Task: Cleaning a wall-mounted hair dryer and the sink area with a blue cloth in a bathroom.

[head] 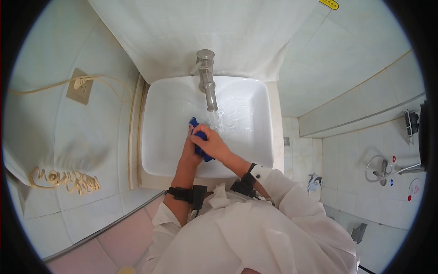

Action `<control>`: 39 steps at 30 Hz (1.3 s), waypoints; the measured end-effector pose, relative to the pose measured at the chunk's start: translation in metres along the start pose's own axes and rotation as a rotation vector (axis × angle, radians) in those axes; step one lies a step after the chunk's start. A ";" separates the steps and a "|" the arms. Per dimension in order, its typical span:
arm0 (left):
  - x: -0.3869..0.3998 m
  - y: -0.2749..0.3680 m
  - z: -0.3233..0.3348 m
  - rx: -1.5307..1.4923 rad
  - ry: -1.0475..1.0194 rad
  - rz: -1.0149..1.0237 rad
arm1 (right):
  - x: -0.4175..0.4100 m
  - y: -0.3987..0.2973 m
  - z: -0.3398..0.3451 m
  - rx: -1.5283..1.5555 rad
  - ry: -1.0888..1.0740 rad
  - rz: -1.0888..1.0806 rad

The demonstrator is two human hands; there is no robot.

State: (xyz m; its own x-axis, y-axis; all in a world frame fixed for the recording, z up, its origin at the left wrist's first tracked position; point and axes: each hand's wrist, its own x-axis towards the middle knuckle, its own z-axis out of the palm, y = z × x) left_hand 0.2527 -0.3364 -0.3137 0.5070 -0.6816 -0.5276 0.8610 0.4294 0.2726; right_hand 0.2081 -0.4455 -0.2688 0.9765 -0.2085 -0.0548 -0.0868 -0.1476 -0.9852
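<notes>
A wet-looking blue cloth [201,136] is bunched between my two hands above the white washbasin [157,137]. My right hand [215,143] pinches it from above, with thumb and fingers closed around its middle. Beneath and to the left, my left hand [190,146] holds the same cloth; most of its fingers are hidden. One end of the cloth sticks out beyond my fingers, and the other hangs towards the basin's near side. Water runs from the metal faucet [209,82] just to the right of the cloth and spreads over the basin floor.
The faucet's lever [195,69] points left. On the left wall, a socket [79,85] carries a plug and cable, with a coiled cord [73,181] lower down. A shower mixer [382,172] is on the right wall. Black straps [191,195] with devices circle both forearms.
</notes>
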 end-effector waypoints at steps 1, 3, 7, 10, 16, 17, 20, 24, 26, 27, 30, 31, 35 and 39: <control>-0.006 -0.006 -0.001 0.273 -0.116 0.312 | -0.006 -0.017 0.004 -0.069 0.019 -0.076; -0.008 -0.011 0.002 0.549 -0.230 0.630 | -0.014 -0.029 0.009 -0.166 0.108 -0.201; 0.000 -0.016 0.009 0.400 -0.077 0.467 | -0.016 -0.032 0.001 -0.422 0.161 -0.170; 0.011 -0.019 0.014 0.286 0.036 0.341 | -0.009 -0.019 -0.011 -0.608 0.176 -0.134; 0.034 -0.029 0.016 0.129 0.203 0.187 | 0.008 0.001 -0.032 -0.768 0.237 0.000; 0.036 -0.030 0.014 0.130 0.225 0.201 | 0.012 0.007 -0.035 -0.774 0.300 0.055; 0.035 -0.024 0.025 0.286 0.280 0.186 | 0.015 0.014 -0.056 -0.744 0.360 0.074; 0.017 0.011 -0.017 1.027 0.228 0.659 | 0.015 0.023 -0.083 -0.810 0.256 0.122; -0.016 0.028 0.046 0.401 0.556 0.355 | 0.005 0.030 -0.111 -0.972 0.178 0.183; -0.022 0.033 0.040 0.397 0.561 0.361 | 0.003 0.028 -0.112 -1.121 0.064 0.210; -0.040 0.043 0.020 0.551 0.662 0.522 | 0.007 0.028 -0.100 -1.076 -0.033 0.131; -0.042 0.039 0.014 0.550 0.663 0.524 | 0.009 0.028 -0.095 -1.053 -0.078 0.095; -0.040 0.023 -0.008 0.452 0.582 0.310 | 0.002 0.020 -0.056 -1.112 -0.389 0.012; -0.039 0.005 0.010 0.379 0.506 0.148 | -0.003 0.037 -0.037 -1.344 -0.505 -0.070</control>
State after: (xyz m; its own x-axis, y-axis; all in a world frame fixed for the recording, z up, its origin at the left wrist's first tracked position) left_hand 0.2374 -0.3136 -0.2834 0.6190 -0.2279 -0.7516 0.7853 0.1954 0.5875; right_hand 0.1952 -0.4859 -0.2997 0.9259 0.1539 -0.3449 0.1241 -0.9865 -0.1071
